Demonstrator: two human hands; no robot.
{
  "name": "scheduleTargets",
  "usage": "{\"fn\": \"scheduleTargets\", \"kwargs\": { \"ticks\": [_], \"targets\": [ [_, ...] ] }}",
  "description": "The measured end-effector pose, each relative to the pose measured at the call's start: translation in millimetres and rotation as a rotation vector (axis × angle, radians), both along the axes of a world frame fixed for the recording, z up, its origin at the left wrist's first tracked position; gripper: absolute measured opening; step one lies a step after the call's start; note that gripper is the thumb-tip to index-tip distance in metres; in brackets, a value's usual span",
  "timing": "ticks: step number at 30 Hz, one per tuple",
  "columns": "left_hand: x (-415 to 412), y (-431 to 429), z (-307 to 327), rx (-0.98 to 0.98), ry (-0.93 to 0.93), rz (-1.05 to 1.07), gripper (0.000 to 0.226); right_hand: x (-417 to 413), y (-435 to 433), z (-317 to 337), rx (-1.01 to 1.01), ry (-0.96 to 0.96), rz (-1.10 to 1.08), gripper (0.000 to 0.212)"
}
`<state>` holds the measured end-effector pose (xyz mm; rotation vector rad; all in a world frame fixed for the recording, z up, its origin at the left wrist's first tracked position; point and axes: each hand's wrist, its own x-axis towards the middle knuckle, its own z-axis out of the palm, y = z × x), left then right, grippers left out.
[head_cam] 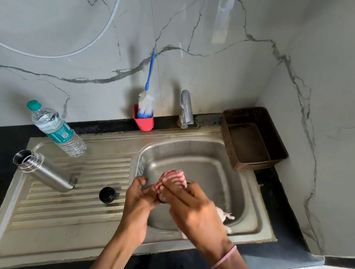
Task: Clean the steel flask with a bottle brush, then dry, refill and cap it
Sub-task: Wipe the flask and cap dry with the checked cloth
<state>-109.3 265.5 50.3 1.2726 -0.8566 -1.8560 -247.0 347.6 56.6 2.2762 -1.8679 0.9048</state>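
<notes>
The steel flask [46,171] stands uncapped on the sink's drainboard at the left. A black cap [107,195] lies on the drainboard to its right. Over the basin's near left corner both hands work together on a red-and-white checked cloth [174,176]. My left hand [137,202] grips a small dark round piece [161,199], which is mostly hidden by cloth and fingers. My right hand [194,213] holds the cloth against that piece, and the cloth's white end [226,215] hangs out behind it. The blue-handled bottle brush [146,102] stands in a red holder [144,123] at the wall.
A clear plastic water bottle [56,129] with a teal cap stands at the drainboard's back left. The tap [186,110] rises behind the steel basin [209,162]. A brown woven basket [253,139] sits in the right corner. Black counter surrounds the sink.
</notes>
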Motion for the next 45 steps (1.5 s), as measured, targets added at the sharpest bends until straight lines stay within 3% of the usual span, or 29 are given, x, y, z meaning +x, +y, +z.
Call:
{"fn": "scheduleTargets", "kwargs": {
  "ticks": [2, 4, 7, 11, 14, 20, 29, 36, 42, 45],
  "targets": [
    [0.2, 0.2, 1.3, -0.113, -0.125, -0.096, 0.02, -12.7, -18.4, 13.8, 0.101, -0.051, -0.022, 0.037],
    [2.5, -2.0, 3.7, -0.124, -0.125, -0.114, 0.013, -28.0, -30.7, 26.9, 0.255, -0.24, -0.079, 0.039],
    [2.0, -4.6, 11.6, -0.004, 0.038, -0.03, 0.023, -44.0, -31.4, 20.8, 0.476, -0.772, -0.19, 0.038],
    [-6.6, -1.7, 20.2, 0.191, 0.308, 0.147, 0.026, -14.5, -12.7, -0.7, 0.513, -1.552, -0.334, 0.026],
    [-12.9, 1.8, 21.6, 0.255, 0.31, 0.212, 0.027, 11.9, 5.6, 0.2, 0.567, -1.902, -0.344, 0.023],
    [-6.6, -6.3, 14.8, 0.244, 0.253, 0.266, 0.02, 9.2, 12.2, 9.6, 0.477, -2.002, -0.402, 0.025],
    [0.9, -8.9, 3.8, 0.206, 0.182, 0.298, 0.026, -10.4, -0.8, 11.2, 0.377, -1.989, -0.506, 0.024],
    [36.7, -20.0, -16.0, 0.304, 0.132, 0.352, 0.032, 1.7, -12.3, 2.5, 0.483, -1.938, -0.552, 0.023],
    [76.6, -50.6, -32.9, 0.319, -0.077, 0.443, 0.026, 18.1, -26.3, -6.0, 0.563, -1.911, -0.595, 0.025],
    [99.6, -86.0, -45.2, 0.386, -0.071, 0.476, 0.027, 23.8, -34.6, -8.1, 0.582, -1.891, -0.585, 0.025]
  ]
}}
